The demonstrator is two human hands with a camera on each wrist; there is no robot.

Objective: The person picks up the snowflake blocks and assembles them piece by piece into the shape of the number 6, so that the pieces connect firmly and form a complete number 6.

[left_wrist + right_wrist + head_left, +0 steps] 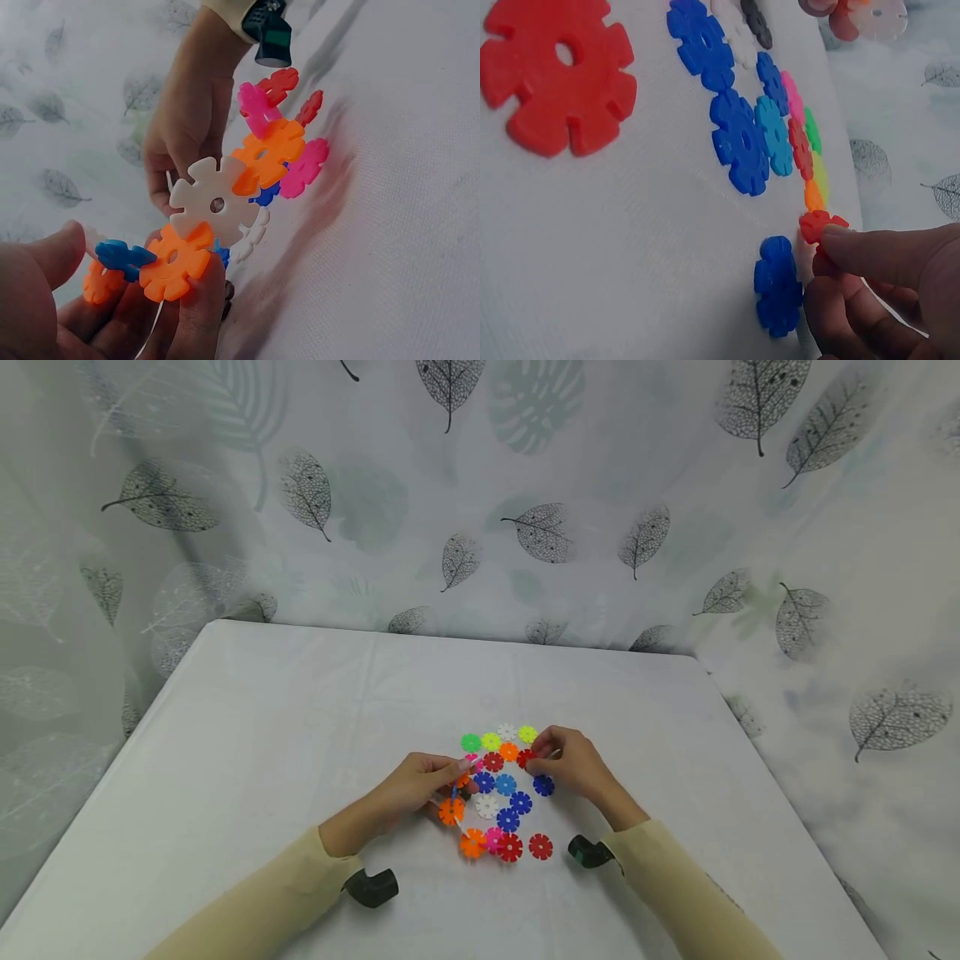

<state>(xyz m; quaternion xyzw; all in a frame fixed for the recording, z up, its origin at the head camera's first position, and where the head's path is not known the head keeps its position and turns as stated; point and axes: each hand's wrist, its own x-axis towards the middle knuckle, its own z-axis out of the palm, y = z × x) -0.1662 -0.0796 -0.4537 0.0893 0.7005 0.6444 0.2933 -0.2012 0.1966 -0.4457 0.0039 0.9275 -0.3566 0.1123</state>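
My left hand [420,787] grips a chain of interlocking plastic snowflake discs. In the left wrist view, an orange disc [176,264] lies against its fingers, joined to a blue disc [124,259] and a white disc [204,184]. Beyond the white one, the chain runs through another orange disc [281,146] to a pink disc [257,111] and a red one. My right hand [572,765] pinches a red disc [817,223] between thumb and fingers, close over the table. A dark blue disc [778,289] lies beside those fingers.
Several loose discs lie between the hands on the white-covered table [300,693], including a light blue disc [506,784], a green disc [471,742] and a red disc [540,847] at the front. Dark wrist devices [372,888] sit at both cuffs. A leaf-patterned curtain [465,477] hangs behind.
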